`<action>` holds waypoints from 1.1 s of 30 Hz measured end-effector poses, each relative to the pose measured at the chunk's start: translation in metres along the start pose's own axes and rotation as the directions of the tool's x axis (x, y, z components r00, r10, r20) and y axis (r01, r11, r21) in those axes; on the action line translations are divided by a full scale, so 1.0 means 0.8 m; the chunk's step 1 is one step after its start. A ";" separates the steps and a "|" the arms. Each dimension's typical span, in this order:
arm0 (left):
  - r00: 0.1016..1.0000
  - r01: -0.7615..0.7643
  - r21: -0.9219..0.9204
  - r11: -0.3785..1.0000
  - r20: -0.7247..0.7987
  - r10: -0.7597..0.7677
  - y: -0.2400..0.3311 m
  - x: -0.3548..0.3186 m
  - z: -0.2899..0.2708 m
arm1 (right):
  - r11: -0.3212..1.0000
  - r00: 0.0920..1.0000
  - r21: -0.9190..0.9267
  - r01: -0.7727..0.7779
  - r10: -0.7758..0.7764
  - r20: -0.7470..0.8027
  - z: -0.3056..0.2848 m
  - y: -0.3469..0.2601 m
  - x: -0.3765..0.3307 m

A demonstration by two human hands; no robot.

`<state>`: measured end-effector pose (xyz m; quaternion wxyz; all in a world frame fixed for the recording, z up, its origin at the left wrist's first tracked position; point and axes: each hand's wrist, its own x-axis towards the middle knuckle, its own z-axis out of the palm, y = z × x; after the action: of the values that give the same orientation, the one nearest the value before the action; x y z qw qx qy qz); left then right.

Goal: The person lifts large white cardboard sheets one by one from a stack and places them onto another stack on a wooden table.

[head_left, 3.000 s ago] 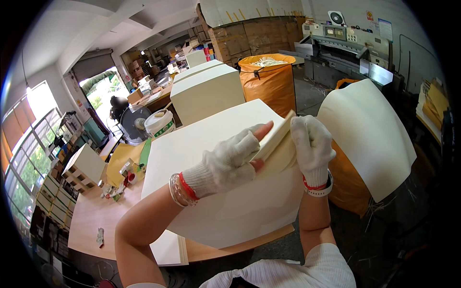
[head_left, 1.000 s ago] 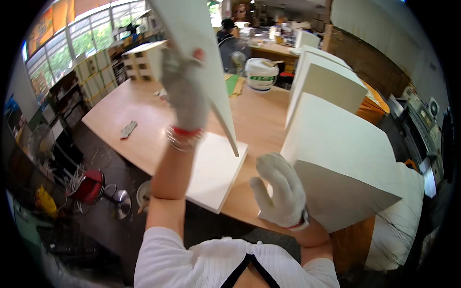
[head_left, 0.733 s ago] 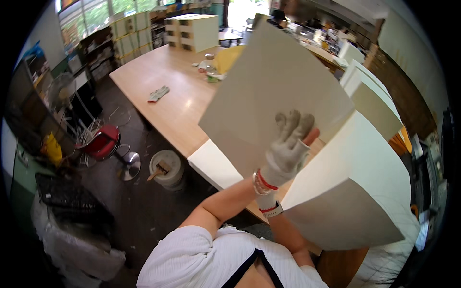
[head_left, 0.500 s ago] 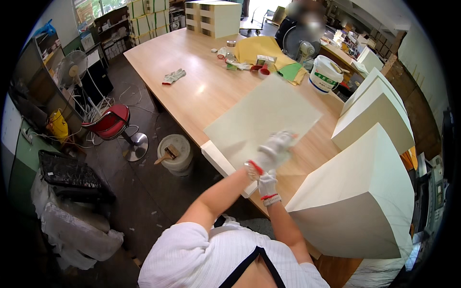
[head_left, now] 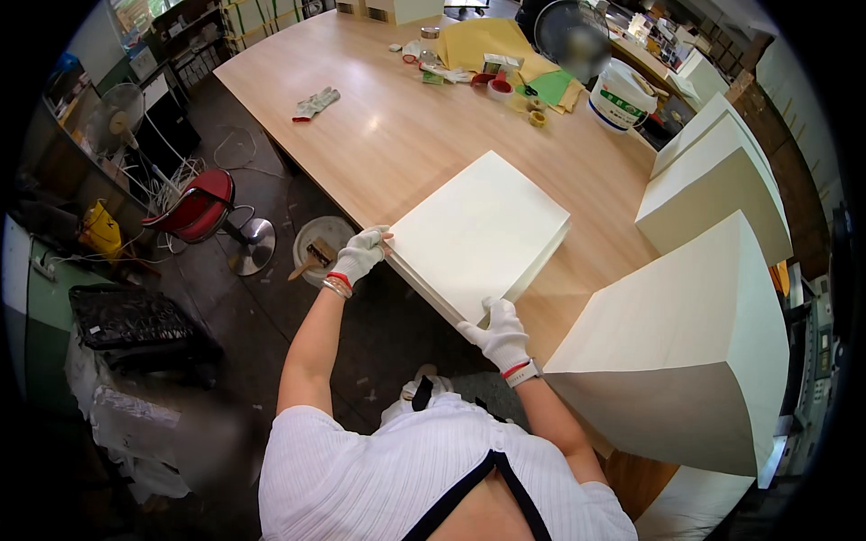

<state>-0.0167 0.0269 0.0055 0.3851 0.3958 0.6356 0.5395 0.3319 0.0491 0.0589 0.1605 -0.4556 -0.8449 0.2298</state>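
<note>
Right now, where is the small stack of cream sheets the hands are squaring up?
In the head view the sheet stack lies at the wooden table's near edge, between the left hand and right hand, left of the tall paper stacks.

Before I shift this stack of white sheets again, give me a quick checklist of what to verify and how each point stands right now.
1. Left hand on the near left corner of the stack of white sheets: ok.
2. Right hand on the near right corner: ok.
3. Stack lying flat on the wooden table: ok.
4. Near edge within the table edge: not ok, it overhangs toward the person.
5. Sheets squared up: cannot tell.
6. Gap between the stack and the tall white pile on the right: ok, they are apart.
</note>
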 end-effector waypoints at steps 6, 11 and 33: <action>0.984 -0.157 0.309 0.938 0.127 0.123 0.003 0.005 -0.018 | 0.973 0.998 -0.225 0.056 -0.063 -0.028 0.006 -0.005 -0.012; 0.973 -0.217 0.326 0.920 0.143 0.179 0.020 0.000 -0.017 | 0.985 0.996 -0.164 0.059 -0.068 -0.055 0.012 0.000 -0.013; 0.929 -0.371 0.516 0.772 0.204 0.310 -0.026 0.016 -0.037 | 0.989 0.993 -0.140 0.054 -0.038 0.114 -0.013 -0.004 -0.028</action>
<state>-0.0503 0.0254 -0.0125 0.1856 0.6257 0.6585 0.3747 0.3467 0.0310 0.0683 0.0857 -0.4328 -0.8771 0.1900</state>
